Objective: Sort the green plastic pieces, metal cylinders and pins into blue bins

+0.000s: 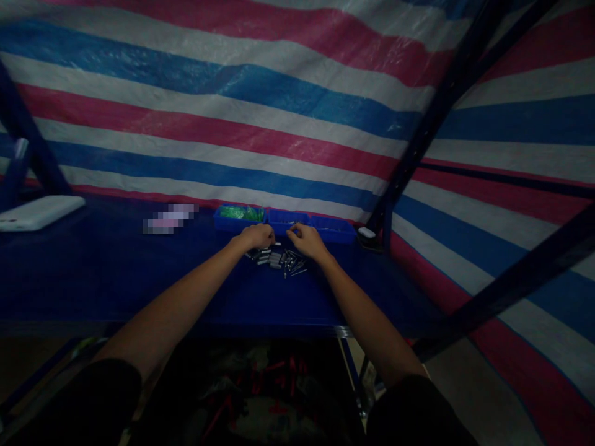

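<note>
Both my arms reach forward over a dark blue table [116,272]. My left hand [257,236] has its fingers curled, resting above a small pile of metal pins and cylinders [281,259]. My right hand [304,239] is also curled, its fingertips pinched near the middle blue tray [283,218]; what either hand grips is too small and dim to name. A blue tray with green parts [239,215] stands to the left of it, and a third blue tray [335,229] to the right.
A white flat device [39,212] lies at the table's far left. A small white object [367,233] sits by the dark rack post [395,186]. A striped red, white and blue tarp [260,105] hangs behind. Red and dark items lie under the table [260,384].
</note>
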`<control>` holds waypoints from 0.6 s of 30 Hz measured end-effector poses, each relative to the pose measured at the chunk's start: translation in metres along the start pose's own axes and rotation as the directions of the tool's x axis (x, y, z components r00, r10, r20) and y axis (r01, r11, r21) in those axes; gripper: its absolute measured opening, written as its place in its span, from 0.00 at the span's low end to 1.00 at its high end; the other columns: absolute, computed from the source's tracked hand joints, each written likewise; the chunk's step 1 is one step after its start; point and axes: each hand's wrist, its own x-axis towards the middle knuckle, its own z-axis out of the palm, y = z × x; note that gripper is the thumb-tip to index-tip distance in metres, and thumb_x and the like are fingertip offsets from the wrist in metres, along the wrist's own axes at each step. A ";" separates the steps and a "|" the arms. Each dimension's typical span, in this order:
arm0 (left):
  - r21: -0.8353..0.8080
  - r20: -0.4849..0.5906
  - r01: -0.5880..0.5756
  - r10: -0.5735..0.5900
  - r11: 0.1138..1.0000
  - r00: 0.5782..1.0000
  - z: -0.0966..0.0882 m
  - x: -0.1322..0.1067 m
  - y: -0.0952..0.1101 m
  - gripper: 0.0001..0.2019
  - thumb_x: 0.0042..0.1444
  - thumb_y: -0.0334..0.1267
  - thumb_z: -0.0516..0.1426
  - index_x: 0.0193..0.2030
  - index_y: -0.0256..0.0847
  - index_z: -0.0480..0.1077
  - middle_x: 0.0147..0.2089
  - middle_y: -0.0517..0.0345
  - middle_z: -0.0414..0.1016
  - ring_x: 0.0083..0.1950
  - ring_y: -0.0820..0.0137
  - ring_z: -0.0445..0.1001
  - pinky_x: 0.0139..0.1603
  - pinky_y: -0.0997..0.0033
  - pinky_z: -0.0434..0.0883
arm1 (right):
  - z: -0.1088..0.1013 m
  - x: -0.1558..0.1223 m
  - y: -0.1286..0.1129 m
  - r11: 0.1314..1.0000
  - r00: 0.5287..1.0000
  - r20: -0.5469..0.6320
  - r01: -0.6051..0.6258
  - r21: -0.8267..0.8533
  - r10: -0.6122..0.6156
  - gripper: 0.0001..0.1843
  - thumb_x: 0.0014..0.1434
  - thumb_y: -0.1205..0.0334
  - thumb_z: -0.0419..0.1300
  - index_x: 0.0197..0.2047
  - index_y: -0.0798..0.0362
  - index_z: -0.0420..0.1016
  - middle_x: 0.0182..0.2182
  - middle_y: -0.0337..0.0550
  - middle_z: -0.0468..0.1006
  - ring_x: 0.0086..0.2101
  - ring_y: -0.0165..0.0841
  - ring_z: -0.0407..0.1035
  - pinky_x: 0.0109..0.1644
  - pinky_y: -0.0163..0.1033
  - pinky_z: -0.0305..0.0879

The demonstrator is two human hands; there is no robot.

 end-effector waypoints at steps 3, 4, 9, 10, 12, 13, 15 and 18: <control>-0.067 -0.032 -0.029 0.027 0.997 0.999 0.003 -0.002 -0.008 0.13 0.50 0.34 0.51 0.39 0.38 0.74 0.39 0.53 0.76 0.39 0.69 0.72 0.37 0.76 0.64 | 0.003 -0.002 -0.002 0.995 0.997 0.030 0.067 0.070 -0.069 0.13 0.56 0.55 0.54 0.39 0.53 0.72 0.19 0.34 0.68 0.22 0.28 0.62 0.28 0.31 0.53; -0.101 -0.057 -0.050 0.044 0.994 0.997 0.003 -0.004 -0.010 0.13 0.51 0.35 0.50 0.40 0.37 0.73 0.40 0.54 0.76 0.38 0.70 0.72 0.36 0.77 0.64 | 0.003 -0.002 -0.003 0.990 0.994 0.041 0.096 0.102 -0.101 0.13 0.56 0.56 0.54 0.41 0.53 0.71 0.19 0.33 0.67 0.22 0.27 0.62 0.27 0.31 0.53; -0.298 -0.268 -0.215 0.134 0.930 0.954 0.000 -0.013 -0.010 0.13 0.52 0.39 0.50 0.38 0.35 0.71 0.36 0.51 0.76 0.36 0.69 0.71 0.35 0.75 0.65 | 0.003 -0.006 -0.017 0.957 0.972 -0.022 0.235 0.170 -0.235 0.09 0.57 0.61 0.52 0.39 0.54 0.68 0.21 0.35 0.68 0.24 0.28 0.63 0.30 0.32 0.55; -0.332 -0.301 -0.230 0.128 0.915 0.945 0.000 -0.013 -0.009 0.13 0.53 0.39 0.49 0.37 0.35 0.70 0.36 0.51 0.75 0.36 0.69 0.71 0.35 0.75 0.65 | 0.002 -0.007 -0.019 0.956 0.971 -0.052 0.241 0.166 -0.235 0.08 0.57 0.61 0.52 0.38 0.54 0.68 0.22 0.36 0.69 0.25 0.28 0.63 0.30 0.32 0.56; -0.407 -0.344 -0.231 0.086 0.884 0.935 -0.001 -0.013 -0.005 0.14 0.55 0.39 0.46 0.35 0.35 0.70 0.34 0.51 0.75 0.35 0.70 0.72 0.35 0.75 0.65 | 0.000 -0.007 -0.023 0.958 0.968 -0.107 0.241 0.158 -0.226 0.08 0.57 0.62 0.51 0.38 0.55 0.67 0.24 0.38 0.70 0.26 0.29 0.64 0.31 0.33 0.56; -0.437 -0.349 -0.223 0.064 0.872 0.935 0.000 -0.012 -0.004 0.15 0.57 0.39 0.44 0.34 0.36 0.70 0.32 0.52 0.75 0.33 0.71 0.72 0.34 0.74 0.65 | -0.001 -0.007 -0.023 0.957 0.966 -0.131 0.242 0.157 -0.223 0.08 0.57 0.61 0.51 0.38 0.55 0.67 0.25 0.39 0.70 0.27 0.30 0.64 0.32 0.33 0.57; -0.473 -0.334 -0.199 0.035 0.858 0.942 0.001 -0.012 -0.002 0.17 0.58 0.40 0.43 0.30 0.36 0.69 0.29 0.52 0.74 0.30 0.71 0.71 0.33 0.74 0.65 | -0.002 -0.007 -0.024 0.955 0.960 -0.165 0.251 0.158 -0.225 0.08 0.57 0.61 0.50 0.38 0.55 0.66 0.26 0.40 0.70 0.27 0.31 0.65 0.33 0.34 0.57; -0.487 -0.306 -0.179 0.025 0.855 0.952 0.003 -0.013 0.001 0.17 0.58 0.41 0.43 0.26 0.37 0.66 0.27 0.53 0.73 0.28 0.71 0.70 0.31 0.74 0.65 | -0.001 -0.007 -0.023 0.953 0.956 -0.182 0.259 0.155 -0.231 0.08 0.57 0.61 0.50 0.37 0.55 0.66 0.26 0.40 0.70 0.27 0.31 0.64 0.33 0.34 0.58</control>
